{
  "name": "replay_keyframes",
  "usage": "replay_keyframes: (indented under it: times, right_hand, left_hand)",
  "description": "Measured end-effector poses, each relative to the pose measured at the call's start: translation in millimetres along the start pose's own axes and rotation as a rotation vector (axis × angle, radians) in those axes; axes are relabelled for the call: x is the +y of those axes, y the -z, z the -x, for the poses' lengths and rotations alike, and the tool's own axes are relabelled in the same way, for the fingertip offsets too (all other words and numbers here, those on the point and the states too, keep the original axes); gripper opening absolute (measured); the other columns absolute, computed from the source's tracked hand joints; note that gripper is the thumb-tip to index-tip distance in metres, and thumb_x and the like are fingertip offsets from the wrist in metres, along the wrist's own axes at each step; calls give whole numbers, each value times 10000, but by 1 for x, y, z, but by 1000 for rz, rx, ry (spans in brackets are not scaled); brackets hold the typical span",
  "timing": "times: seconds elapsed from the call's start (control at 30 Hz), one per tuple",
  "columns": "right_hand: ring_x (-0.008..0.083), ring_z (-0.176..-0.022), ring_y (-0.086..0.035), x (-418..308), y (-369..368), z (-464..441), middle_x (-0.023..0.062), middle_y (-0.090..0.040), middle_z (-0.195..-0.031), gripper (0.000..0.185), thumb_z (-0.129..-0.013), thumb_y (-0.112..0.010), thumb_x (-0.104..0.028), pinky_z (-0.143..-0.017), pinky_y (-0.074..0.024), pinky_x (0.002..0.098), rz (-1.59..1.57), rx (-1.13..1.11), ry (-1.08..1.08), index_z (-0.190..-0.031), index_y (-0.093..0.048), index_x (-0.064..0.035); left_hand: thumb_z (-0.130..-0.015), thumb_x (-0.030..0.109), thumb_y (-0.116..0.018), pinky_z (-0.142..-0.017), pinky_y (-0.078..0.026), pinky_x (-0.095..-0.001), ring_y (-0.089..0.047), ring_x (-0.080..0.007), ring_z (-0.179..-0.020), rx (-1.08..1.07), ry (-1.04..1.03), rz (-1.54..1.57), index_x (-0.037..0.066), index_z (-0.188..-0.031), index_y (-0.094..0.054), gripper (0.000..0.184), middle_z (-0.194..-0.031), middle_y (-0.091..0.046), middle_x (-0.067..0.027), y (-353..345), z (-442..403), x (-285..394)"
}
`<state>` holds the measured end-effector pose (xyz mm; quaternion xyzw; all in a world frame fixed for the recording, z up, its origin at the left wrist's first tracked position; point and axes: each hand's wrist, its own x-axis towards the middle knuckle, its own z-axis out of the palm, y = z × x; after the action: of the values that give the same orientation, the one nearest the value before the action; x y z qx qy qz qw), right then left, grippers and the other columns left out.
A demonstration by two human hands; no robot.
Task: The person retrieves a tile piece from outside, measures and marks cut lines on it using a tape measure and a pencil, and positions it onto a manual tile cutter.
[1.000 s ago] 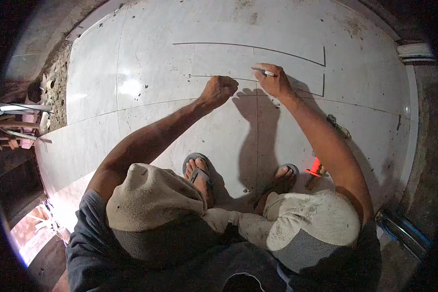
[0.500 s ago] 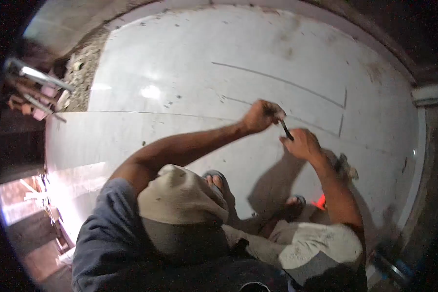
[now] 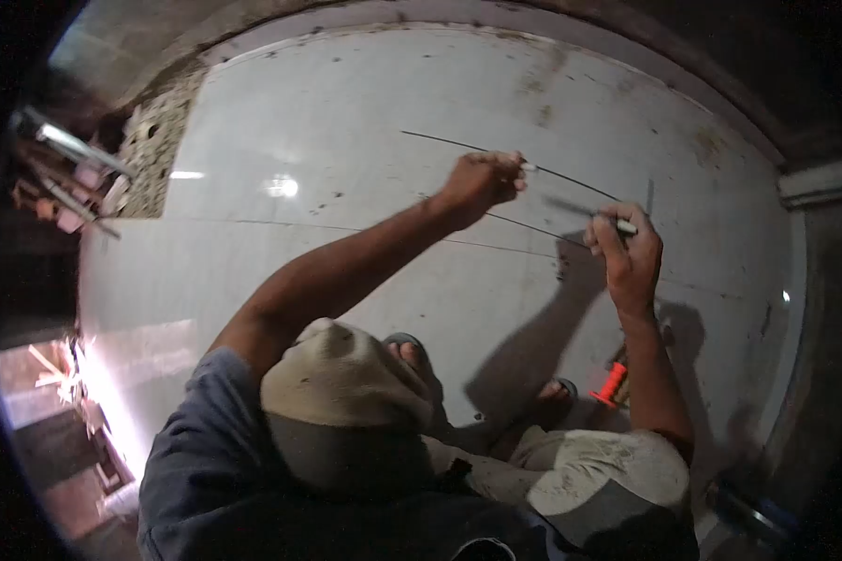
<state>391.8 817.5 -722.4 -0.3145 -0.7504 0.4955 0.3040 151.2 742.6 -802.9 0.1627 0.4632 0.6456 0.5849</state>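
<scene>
My left hand (image 3: 482, 190) is closed over the upper dark line, with a small white piece, perhaps a marker cap (image 3: 529, 167), at its fingertips. To the right, my right hand (image 3: 631, 252) is closed round a marker (image 3: 624, 226) with a pale end; its dark part points left and is blurred. Both hands are above the pale tiled floor (image 3: 346, 103). Dark drawn lines (image 3: 575, 182) run across the tiles between and behind the hands, and a short line stands near the right hand.
My sandalled feet (image 3: 407, 351) are on the tiles. A bright orange object (image 3: 611, 384) lies by my right forearm. Pipes and sticks (image 3: 75, 154) are at the far left, beside rough bare ground (image 3: 159, 140). A white pipe (image 3: 817, 184) is at the right edge.
The hands came together at the marker and are now apart again. My left hand has moved up and left, my right hand to the right, and a small white piece now shows at the left fingertips.
</scene>
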Motion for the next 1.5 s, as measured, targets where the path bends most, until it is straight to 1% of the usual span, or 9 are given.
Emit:
replay_keyframes:
  times: [0.23,0.6,0.93,1.03,1.13,1.23,1.33,1.37,1.5]
  right_hand:
    - [142,-740,-675,-17,15,-11,121,-699,-828,196,-936,-616,-173,-656,-524,275,115,167,139,-990,-650,13]
    - [154,-764,-666,-13,17,-7,107,-717,-868,238,-906,-647,-215,-672,-522,300,190,149,268,-960,-689,13]
    - [84,-611,-632,-13,0,8,116,-715,-779,271,-906,-639,-172,-556,-517,267,-95,108,-114,-1046,-698,52]
    - [111,-638,-640,0,3,19,115,-706,-761,231,-904,-623,-148,-574,-517,297,-208,47,-205,-1016,-703,38]
    - [159,-687,-659,23,27,26,124,-695,-748,181,-890,-611,-115,-628,-525,340,408,100,164,-983,-704,8]
    - [198,-740,-667,17,64,38,164,-699,-834,151,-877,-611,-104,-693,-527,365,532,-54,-119,-953,-702,-10]
    - [169,-791,-653,-8,83,35,93,-695,-869,212,-945,-554,-151,-711,-528,319,553,-9,-155,-1062,-667,-15]
    - [278,-762,-663,-16,77,34,160,-660,-803,206,-912,-559,-146,-725,-511,369,493,41,-111,-1043,-666,-27]
    - [303,-836,-684,1,48,44,198,-694,-914,265,-925,-562,-153,-766,-519,388,312,33,-207,-1116,-652,7]
  left_hand:
    - [-990,129,-567,-686,-505,-270,-600,-126,-743,-122,73,173,35,-979,-615,106,-855,-613,-41,-29,9,15]
    - [-984,244,-605,-635,-404,-235,-481,-91,-702,-83,-44,-242,6,-1025,-631,242,-774,-527,17,-33,19,21]
    - [-947,215,-662,-639,-473,-277,-591,-132,-685,-71,-240,-353,-1,-947,-680,217,-776,-644,-46,-46,24,23]
    - [-931,212,-681,-646,-486,-278,-609,-133,-702,-105,-261,-451,-5,-955,-680,218,-791,-656,-54,-42,24,23]
    - [-928,231,-682,-658,-500,-286,-626,-141,-722,-51,-289,-509,-10,-948,-679,242,-812,-666,-64,-38,13,30]
    - [-944,279,-652,-702,-514,-299,-620,-148,-743,-141,-265,-465,-30,-963,-669,310,-844,-658,-71,-46,12,37]
    - [-943,220,-658,-665,-517,-295,-614,-152,-713,-142,-198,-353,-54,-949,-663,274,-803,-651,-79,-35,2,25]
    - [-937,210,-670,-656,-524,-297,-625,-157,-697,-69,-158,-259,-48,-947,-672,258,-801,-661,-81,-32,-7,12]
    - [-930,259,-686,-684,-527,-297,-631,-150,-728,-123,-196,-402,-17,-974,-674,280,-843,-666,-70,-45,-5,5]
